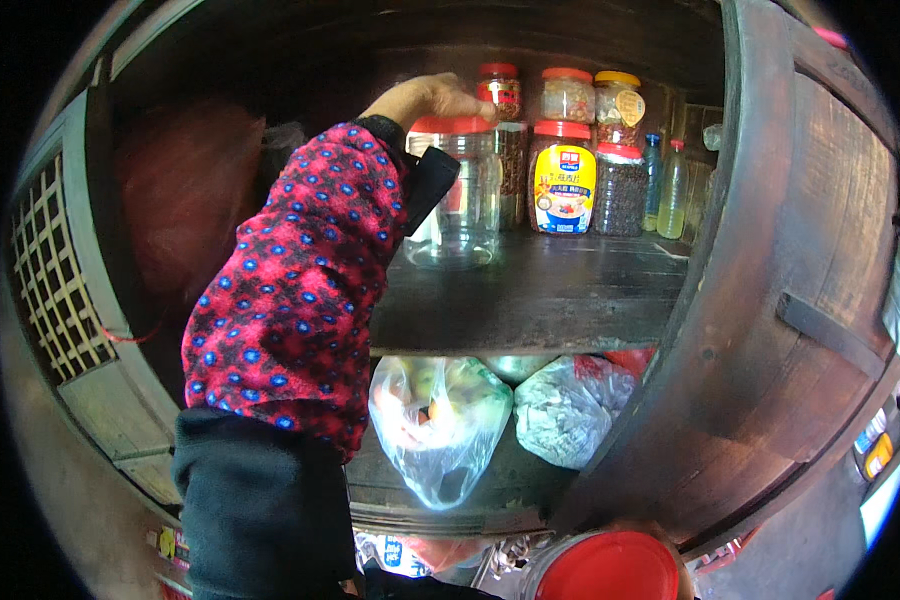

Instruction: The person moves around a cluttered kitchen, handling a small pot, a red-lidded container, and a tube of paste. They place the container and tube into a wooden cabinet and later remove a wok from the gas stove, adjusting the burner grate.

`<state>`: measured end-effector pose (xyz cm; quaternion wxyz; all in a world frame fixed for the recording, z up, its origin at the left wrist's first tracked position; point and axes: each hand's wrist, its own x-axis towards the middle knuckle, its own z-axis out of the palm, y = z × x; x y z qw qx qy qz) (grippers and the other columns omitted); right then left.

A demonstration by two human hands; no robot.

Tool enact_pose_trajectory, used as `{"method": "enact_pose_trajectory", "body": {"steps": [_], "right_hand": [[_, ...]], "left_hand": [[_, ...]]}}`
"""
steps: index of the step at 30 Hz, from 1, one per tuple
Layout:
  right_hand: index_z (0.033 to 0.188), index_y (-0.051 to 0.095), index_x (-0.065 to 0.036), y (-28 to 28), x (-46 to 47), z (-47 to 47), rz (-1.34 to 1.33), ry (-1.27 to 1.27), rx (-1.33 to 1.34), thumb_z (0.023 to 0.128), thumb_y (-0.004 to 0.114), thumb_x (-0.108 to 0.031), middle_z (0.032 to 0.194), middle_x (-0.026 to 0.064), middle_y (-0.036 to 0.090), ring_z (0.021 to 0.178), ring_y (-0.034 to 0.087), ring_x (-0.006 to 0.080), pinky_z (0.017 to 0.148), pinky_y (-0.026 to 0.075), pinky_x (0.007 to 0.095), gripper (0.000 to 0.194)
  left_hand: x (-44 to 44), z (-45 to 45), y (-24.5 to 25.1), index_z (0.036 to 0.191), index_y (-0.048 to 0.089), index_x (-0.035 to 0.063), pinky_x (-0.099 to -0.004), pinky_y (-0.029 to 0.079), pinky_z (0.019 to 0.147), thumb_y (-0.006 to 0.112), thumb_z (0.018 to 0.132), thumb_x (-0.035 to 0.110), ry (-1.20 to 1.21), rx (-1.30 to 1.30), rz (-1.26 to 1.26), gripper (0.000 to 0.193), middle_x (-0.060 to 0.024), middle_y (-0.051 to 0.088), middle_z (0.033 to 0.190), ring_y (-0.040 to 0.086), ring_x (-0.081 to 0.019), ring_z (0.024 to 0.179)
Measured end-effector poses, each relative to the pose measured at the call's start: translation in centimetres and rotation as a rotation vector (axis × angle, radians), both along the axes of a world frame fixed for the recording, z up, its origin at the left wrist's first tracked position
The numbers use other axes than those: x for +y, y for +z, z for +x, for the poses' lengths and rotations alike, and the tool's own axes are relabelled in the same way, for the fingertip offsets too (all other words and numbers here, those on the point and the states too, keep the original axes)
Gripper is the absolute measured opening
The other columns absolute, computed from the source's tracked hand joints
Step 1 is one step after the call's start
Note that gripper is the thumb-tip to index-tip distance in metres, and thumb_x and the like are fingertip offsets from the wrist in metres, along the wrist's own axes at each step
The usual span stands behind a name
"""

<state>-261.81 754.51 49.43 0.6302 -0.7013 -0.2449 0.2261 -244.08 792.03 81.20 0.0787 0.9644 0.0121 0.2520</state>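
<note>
My left hand (439, 97) reaches into a wooden cupboard, its fingers on the red lid (454, 125) of a large clear plastic jar (454, 217). That jar stands upright on the upper shelf (540, 292), and I can see through its walls. A patterned red sleeve with blue dots covers my left forearm. Low in the view is a second clear jar with a broad red lid (607, 570), held in front of the cupboard. Only a sliver of my right hand (687, 581) shows at its right edge; the lid and the picture's rim hide most of it.
Right of the clear jar stand stacked food jars (562, 180), a dark-filled jar (619, 195) and two slim bottles (673, 191). A red plastic bag (187, 195) fills the shelf's left. Below lie plastic bags (442, 420). A wooden door (810, 262) stands at right, a latticed one (56, 262) at left.
</note>
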Motion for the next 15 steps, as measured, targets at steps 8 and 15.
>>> {"method": "enact_pose_trajectory", "body": {"steps": [8,15], "right_hand": [[0.086,0.060,0.002,0.6,-0.4,3.9,-0.007,-0.066,0.047,0.078,0.052,-0.011,0.087,0.0140,0.062,0.082,0.059,0.0182,0.072,0.047,0.0300,0.017],[0.085,0.061,0.002,-0.2,-1.1,4.8,0.018,-0.078,0.089,0.076,0.054,-0.009,0.086,0.0137,0.062,0.080,0.059,0.0177,0.070,0.047,0.0298,0.016]], "left_hand": [[2.5,3.9,-1.1,0.100,0.062,0.0120,-0.0372,0.042,0.078,0.061,0.068,0.055,-0.112,0.230,-0.249,0.054,-0.0096,0.059,0.103,0.055,-0.0230,0.089],[5.0,7.1,-2.0,0.105,0.060,0.0162,-0.0332,0.040,0.083,0.053,0.073,0.059,-0.268,0.446,-0.462,0.054,-0.0031,0.058,0.103,0.051,-0.0160,0.094]]}}
